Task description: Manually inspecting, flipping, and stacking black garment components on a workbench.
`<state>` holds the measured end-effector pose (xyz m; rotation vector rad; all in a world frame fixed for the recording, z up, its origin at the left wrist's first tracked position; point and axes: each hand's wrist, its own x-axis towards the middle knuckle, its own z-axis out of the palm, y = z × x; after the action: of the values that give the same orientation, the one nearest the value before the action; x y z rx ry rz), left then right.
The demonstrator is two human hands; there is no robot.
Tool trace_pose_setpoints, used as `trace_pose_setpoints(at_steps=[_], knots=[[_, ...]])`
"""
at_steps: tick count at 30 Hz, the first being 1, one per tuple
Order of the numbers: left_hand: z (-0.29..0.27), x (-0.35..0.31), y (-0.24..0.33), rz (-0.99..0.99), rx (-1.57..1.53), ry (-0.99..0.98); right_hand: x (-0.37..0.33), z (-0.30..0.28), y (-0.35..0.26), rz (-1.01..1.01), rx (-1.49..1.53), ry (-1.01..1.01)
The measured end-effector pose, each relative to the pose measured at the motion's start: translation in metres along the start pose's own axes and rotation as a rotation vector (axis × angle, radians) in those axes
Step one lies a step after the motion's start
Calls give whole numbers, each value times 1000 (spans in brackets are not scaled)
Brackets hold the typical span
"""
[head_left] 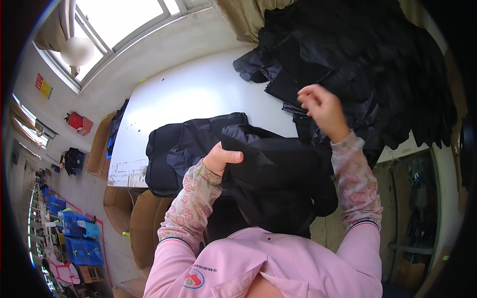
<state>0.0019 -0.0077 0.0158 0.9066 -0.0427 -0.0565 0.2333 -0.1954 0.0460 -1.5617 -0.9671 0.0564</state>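
My left hand (223, 160) grips the edge of a black garment piece (278, 174), thumb on top and fingers beneath the cloth. The piece has a small mesh patch and hangs off the front of the table towards my body. Raised over the edge of a large heap of black garment pieces (367, 74) is my right hand (320, 107). Its fingers are bent together and slightly blurred; whether cloth is pinched in them is hidden. Left of my left hand lies a flat stack of dark garment pieces (191, 141) on the white table.
The white table (174, 94) runs back to a wall with a window (119, 25). Cardboard boxes (149, 228) stand on the floor at its left front. Farther left are blue crates (82, 248). An open-fronted cabinet (412, 208) is below on the right.
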Motion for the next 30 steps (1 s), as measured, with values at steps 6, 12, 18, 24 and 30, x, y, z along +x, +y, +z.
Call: trace_pose_setpoints(at_steps=[6, 12, 18, 24, 30], knots=[[32, 14, -4, 126, -25, 99, -59, 35, -99, -425, -411, -146], [14, 11, 7, 258, -16, 267, -57, 22, -65, -168, -118, -238], [11, 8, 28, 482, 6, 338, -45, 2, -71, -19, -26, -585], [-45, -28, 7, 289, 417, 332, 3, -25, -103, 82, 320, -265], [-45, -70, -92, -12, 154, -46, 33, -35, -123, -15, 646, -149]])
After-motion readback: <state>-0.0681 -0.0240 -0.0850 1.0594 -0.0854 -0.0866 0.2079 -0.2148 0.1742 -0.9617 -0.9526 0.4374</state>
